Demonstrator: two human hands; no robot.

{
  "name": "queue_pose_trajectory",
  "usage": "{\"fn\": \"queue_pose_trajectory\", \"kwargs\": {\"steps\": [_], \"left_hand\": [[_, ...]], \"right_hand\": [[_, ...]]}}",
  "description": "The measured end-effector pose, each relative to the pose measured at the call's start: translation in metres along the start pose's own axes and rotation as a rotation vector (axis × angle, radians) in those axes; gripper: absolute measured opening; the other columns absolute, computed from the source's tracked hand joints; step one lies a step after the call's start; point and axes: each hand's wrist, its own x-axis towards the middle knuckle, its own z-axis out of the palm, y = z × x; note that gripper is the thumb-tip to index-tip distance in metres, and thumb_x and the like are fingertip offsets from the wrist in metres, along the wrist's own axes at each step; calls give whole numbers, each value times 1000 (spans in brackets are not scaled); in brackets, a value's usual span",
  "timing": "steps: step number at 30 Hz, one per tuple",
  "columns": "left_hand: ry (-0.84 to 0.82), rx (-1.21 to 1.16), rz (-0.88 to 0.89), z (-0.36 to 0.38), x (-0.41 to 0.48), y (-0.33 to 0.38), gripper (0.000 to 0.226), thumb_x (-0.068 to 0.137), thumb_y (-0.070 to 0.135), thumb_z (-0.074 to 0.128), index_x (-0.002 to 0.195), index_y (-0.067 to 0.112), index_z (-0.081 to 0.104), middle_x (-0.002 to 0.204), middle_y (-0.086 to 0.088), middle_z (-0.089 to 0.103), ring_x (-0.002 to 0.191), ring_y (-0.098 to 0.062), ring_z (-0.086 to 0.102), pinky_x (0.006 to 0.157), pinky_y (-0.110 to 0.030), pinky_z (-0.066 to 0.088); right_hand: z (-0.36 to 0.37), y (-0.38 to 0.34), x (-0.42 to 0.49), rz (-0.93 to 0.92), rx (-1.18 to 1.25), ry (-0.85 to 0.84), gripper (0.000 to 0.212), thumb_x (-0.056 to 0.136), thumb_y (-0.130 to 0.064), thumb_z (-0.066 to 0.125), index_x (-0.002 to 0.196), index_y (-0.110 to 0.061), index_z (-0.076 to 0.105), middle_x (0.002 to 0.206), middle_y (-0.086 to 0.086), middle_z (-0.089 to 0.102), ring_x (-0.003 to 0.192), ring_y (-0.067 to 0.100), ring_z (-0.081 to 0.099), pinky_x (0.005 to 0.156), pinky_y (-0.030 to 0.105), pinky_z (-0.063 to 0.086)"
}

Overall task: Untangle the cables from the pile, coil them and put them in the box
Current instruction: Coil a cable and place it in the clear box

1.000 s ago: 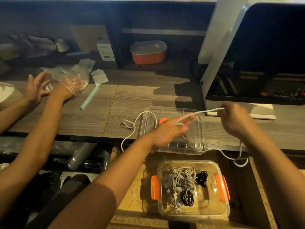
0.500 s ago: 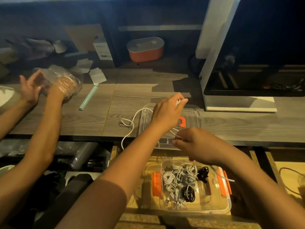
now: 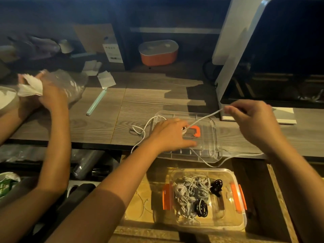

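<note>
- Step in hand: coiling. Right hand (image 3: 252, 122) pinches the white cable (image 3: 203, 119), which runs taut to the left hand (image 3: 172, 135) over the clear lid (image 3: 211, 137). The left hand's grip cannot be told.
- Next move, as judged: wind even loops, then lower the coil into the box (image 3: 228, 223) below.

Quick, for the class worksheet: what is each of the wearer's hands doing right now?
Left hand: pinches the white cable over the clear lid.
Right hand: pinches the same cable, raised.

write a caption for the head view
Right hand pinches a white cable stretched from the left hand over a clear plastic lid; coiled cables lie in the clear orange-latched box.
</note>
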Motion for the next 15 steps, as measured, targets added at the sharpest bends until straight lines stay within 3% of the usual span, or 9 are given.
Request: {"fn": "queue_pose_trajectory", "kwargs": {"steps": [2,4,6,8,10,12,13,15], "left_hand": [[44,80,5,2,-4,1,35,89,46,56,122,35,56,107,1,65,97,-23,59,70,-28,37],[36,-15,-35,3,-7,1,24,96,34,49,116,30,61,93,-2,65,88,-23,61,64,-28,36],[-12,-179,-62,3,-6,0,29,97,20,47,121,28,61,90,-1,62,70,-15,58,56,-28,39],[-50,-495,-87,2,-5,3,34,96,9,47,126,21,59,102,-6,65,61,-3,53,54,-19,42],[-84,-1088,-101,-4,-7,14,33,95,2,46,127,8,55,120,-13,62,81,2,59,70,-8,46],[-76,-1578,-52,-12,-5,28,31,97,1,39,123,5,54,134,-10,53,117,-9,54,101,-21,40],[-46,-1669,-6,-15,-1,36,30,98,4,35,119,7,56,134,-5,53,123,-11,50,106,-26,37],[44,-1676,35,-17,12,49,30,101,8,30,105,11,59,117,0,63,106,-9,60,96,-22,46]], "right_hand": [[0,5,5,43,58,51,25,93,-31,54,107,-16,68,79,-8,60,73,9,54,59,25,43],[3,10,9,64,80,68,25,92,-31,55,107,-16,69,81,-7,61,77,7,55,61,24,43],[10,15,11,80,99,83,24,93,-30,55,107,-15,69,81,-6,61,77,7,55,62,24,44],[19,21,10,113,145,108,25,94,-29,54,107,-14,68,80,-7,60,78,8,56,65,27,46],[29,28,7,198,225,102,25,95,-31,52,101,-13,68,74,-3,59,70,12,54,65,35,47],[44,31,1,262,260,16,27,98,-31,47,91,-13,66,65,1,55,56,13,47,53,31,40],[54,30,-4,260,241,-55,29,99,-31,45,87,-14,65,62,2,54,52,13,44,51,28,36],[75,24,-15,198,176,-181,36,100,-31,42,76,-15,63,61,3,56,53,15,47,52,29,38]]}}
